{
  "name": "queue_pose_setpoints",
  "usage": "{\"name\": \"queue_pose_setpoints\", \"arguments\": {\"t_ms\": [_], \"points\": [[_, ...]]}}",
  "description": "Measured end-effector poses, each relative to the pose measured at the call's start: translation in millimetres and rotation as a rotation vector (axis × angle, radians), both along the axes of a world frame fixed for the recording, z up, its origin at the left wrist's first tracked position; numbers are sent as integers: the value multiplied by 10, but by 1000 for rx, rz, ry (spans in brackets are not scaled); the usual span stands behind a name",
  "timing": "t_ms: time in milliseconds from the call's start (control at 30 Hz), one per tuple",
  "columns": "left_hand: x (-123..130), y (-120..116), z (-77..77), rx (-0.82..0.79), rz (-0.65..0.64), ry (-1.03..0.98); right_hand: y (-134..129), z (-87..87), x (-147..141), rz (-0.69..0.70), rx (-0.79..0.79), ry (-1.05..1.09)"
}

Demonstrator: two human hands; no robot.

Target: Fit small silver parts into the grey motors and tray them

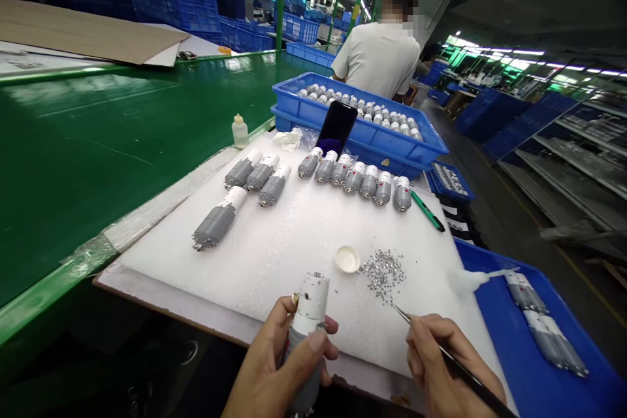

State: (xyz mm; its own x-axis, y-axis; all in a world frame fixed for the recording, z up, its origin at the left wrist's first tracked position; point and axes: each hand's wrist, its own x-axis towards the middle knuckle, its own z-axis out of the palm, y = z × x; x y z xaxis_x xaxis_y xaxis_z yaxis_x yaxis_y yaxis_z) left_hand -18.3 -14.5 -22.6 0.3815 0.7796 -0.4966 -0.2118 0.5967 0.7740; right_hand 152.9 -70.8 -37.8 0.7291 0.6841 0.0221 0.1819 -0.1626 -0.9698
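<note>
Behind gripped motor (308, 326) (left hand (279, 366)) and tweezers (441, 353) (right hand (441, 366)): 11 motors (355, 177), phone (336, 128).

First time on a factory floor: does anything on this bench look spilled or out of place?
Mostly tidy. The tiny metal parts lie in a loose heap on the white foam mat, beside the small white cap. One motor lies apart from the neat rows. A phone leans on the blue crate.

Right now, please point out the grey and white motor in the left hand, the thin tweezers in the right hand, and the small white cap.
grey and white motor (313, 300), head view, white upper housing.
thin tweezers (402, 315), head view, near the tip.
small white cap (347, 258), head view, centre.
</note>
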Motion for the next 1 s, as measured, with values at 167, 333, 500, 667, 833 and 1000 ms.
{"name": "queue_pose_setpoints", "arguments": {"t_ms": [167,333,500,667,833,1000], "points": [[-20,43,91,-185,-121,-151,-8,-171,347,87,-154,-162],[31,49,5,-168,-253,-233,78,-207,456,217,-191,-236],[56,55,-66,-110,-228,-149,122,-174,456,216,-202,-275],[61,66,-86,-207,-255,-253,113,-190,486,250,-231,-283],[95,100,-46,-159,-227,-174,22,-107,377,260,-198,-273],[180,153,61,108,-198,-7,-67,197,54,353,-84,-331]]}}
